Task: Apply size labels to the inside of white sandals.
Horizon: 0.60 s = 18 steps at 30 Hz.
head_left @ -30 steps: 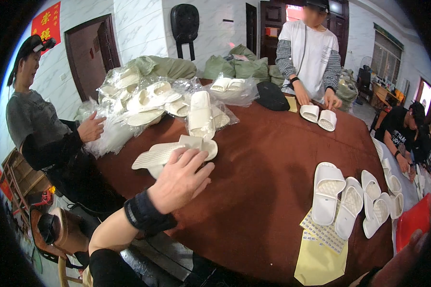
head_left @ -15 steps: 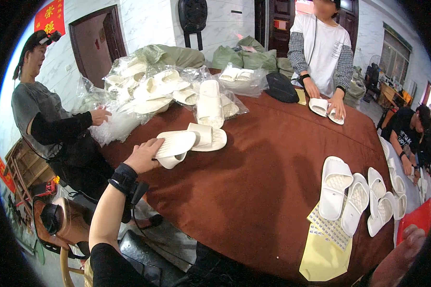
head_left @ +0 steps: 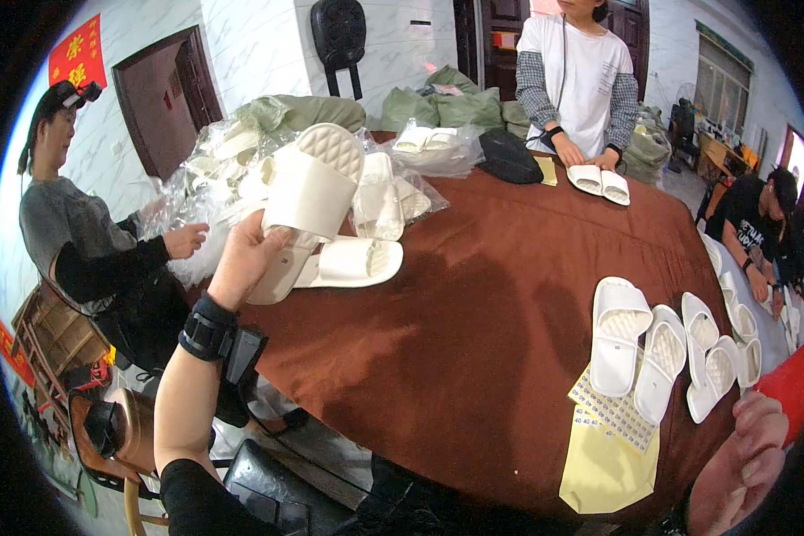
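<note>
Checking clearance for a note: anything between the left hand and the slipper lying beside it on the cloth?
Yes: the held slipper. In this view its lower end comes between the left hand and the lying slipper. Nothing else visible there; can't tell whether the slippers touch.

Held slipper (head_left: pixel 311 198): cream-white, wide smooth strap, quilted insole; raised and tilted, quilted end uppermost.
Lying slipper (head_left: pixel 346 259): cream-white, likewise strapped and quilted; strap up, on the brown cloth (head_left: pixel 438 357), its left end partly hidden by the other.
</note>
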Available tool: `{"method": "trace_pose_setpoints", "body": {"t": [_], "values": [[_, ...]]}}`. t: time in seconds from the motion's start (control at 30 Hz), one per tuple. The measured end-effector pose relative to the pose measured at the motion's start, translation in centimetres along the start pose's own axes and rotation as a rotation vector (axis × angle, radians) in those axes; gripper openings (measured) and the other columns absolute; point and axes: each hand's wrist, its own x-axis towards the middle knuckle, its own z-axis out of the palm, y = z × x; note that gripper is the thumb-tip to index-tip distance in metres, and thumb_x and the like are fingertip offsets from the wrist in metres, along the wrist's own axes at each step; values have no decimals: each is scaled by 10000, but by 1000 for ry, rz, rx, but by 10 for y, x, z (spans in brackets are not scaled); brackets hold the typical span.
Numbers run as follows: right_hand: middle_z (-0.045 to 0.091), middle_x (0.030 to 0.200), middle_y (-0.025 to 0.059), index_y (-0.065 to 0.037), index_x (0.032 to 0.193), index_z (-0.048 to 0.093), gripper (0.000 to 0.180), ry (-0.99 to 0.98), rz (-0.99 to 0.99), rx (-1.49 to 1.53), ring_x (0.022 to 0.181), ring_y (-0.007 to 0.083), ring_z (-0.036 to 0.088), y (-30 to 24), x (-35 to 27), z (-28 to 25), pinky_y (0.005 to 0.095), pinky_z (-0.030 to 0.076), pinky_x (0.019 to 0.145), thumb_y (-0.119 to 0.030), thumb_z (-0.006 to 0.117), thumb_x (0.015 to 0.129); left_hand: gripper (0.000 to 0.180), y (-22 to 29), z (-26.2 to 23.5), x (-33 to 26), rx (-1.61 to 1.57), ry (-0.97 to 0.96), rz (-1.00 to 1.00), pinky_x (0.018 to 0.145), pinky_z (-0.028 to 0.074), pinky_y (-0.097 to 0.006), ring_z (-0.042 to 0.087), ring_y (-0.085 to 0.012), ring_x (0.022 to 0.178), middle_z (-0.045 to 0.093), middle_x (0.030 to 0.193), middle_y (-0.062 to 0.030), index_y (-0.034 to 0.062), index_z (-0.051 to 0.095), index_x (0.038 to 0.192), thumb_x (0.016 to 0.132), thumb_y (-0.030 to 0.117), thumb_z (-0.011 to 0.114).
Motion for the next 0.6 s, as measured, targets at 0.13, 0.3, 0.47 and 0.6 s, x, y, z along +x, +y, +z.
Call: {"method": "trace_pose_setpoints", "body": {"t": [0.13,0.3,0.47,0.6], "values": [[512,897,84,-122,883,500,230,-71,94,-94,884,267,512,-10,-3,-12,443,412,819,-302,643,890,221,66,12,-2,45,-74,-68,735,490,-244,582,-61,814,667,924,-4,-3,629,1138,945,104,605],[429,898,61,-140,895,424,238,-184,222,-157,881,239,416,2,-10,-10,417,340,858,-315,585,909,261,119,13,-26,-223,-139,-185,764,522,-267,636,-98,858,683,1016,-52,-24,601,1179,945,94,604],[552,1027,185,-25,989,551,184,-370,338,-101,923,274,539,9,-8,-5,376,433,852,-119,582,835,310,140,34,-33,-454,-266,-248,826,540,-304,664,-155,928,674,1087,-111,-48,563,1214,939,89,607],[597,1083,201,14,1055,625,331,-484,357,-83,940,308,618,17,-6,10,364,499,860,66,612,728,341,130,47,-41,-537,-307,-336,842,542,-324,666,-176,966,662,1131,-123,-50,540,1246,952,109,603]]}}
